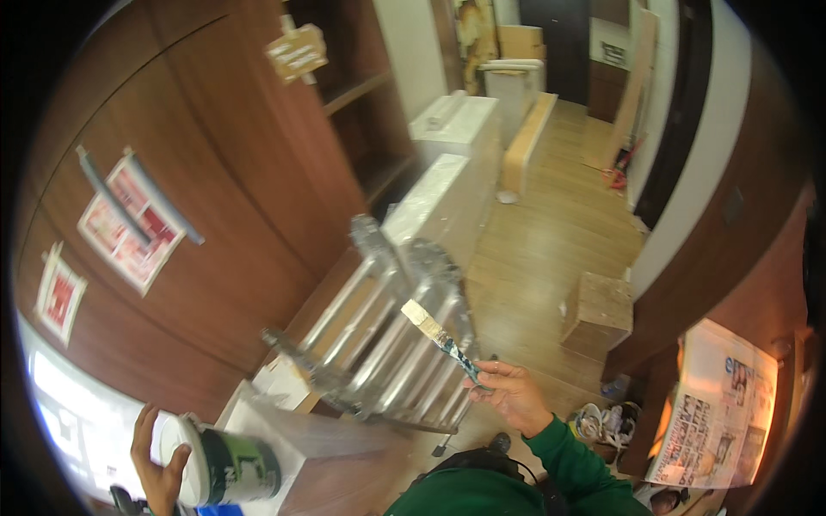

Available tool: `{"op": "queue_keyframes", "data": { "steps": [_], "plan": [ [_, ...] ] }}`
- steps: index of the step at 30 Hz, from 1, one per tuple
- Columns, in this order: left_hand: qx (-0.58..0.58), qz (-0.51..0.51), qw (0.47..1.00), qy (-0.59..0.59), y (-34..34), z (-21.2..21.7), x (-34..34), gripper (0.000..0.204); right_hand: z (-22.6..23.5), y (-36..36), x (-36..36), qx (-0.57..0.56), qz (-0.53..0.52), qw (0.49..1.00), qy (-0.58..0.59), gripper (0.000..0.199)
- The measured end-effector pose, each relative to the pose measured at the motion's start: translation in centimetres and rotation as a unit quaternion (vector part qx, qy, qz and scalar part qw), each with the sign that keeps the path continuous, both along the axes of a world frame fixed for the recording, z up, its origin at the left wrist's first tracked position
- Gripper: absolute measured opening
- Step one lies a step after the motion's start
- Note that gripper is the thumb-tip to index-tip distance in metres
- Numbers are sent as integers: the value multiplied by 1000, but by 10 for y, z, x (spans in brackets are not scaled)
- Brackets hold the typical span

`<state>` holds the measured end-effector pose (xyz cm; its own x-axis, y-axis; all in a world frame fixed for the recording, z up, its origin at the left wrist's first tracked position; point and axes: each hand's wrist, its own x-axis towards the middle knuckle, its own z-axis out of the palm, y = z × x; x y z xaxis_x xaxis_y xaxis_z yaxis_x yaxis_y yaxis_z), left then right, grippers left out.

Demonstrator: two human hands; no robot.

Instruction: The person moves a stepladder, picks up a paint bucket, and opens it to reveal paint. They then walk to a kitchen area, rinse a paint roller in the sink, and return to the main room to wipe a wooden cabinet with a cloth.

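Note:
In my right hand point(516, 396) a paintbrush point(441, 340) is pinched by its blue-green, paint-smeared handle, with the cream-coated bristles pointing up and left. My left hand point(155, 460) has its fingers stretched apart beside a white and green bucket point(237, 465) at the lower left. Its thumb lies over the edge of the bucket's pale lid; whether it presses on it I cannot tell. Beneath the bucket stands a pale wrapped box point(314, 434). Beyond the brush leans a metal stepladder point(391, 340) with plastic-like covering on its upper parts.
Brown wooden cabinet doors point(198, 172) with taped sheets line the left. White wrapped cabinets point(456, 129) run along the hallway. A cardboard box point(598, 316) sits on the wooden floor point(542, 241) at right. Shoes point(605, 423) and a newspaper sheet point(718, 408) are at the lower right.

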<state>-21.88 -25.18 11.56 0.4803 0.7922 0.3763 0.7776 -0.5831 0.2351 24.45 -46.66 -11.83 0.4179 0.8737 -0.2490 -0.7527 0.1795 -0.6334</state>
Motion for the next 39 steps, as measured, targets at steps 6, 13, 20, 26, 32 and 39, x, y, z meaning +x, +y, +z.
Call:
{"op": "queue_keyframes", "data": {
  "steps": [6,13,20,26,32,39],
  "plan": [
    [-248,-157,944,-151,-77,-74,177,56,-49,-63,71,-11,-113,988,102,32],
    [-601,-245,742,-170,-115,-220,397,22,-53,-144,139,-13,-269,961,60,30],
    [-656,-347,645,-183,-123,-262,540,24,-20,-167,203,-56,-287,956,-1,22],
    [-720,-267,574,-284,-109,-318,684,22,-33,-136,278,-110,-276,955,14,11],
    [-722,-141,604,-306,-47,-386,843,21,-49,-81,403,-112,-270,955,57,16],
    [-668,-175,650,-316,46,-372,980,17,-33,-16,580,-77,-285,949,108,23]
  ]
}}
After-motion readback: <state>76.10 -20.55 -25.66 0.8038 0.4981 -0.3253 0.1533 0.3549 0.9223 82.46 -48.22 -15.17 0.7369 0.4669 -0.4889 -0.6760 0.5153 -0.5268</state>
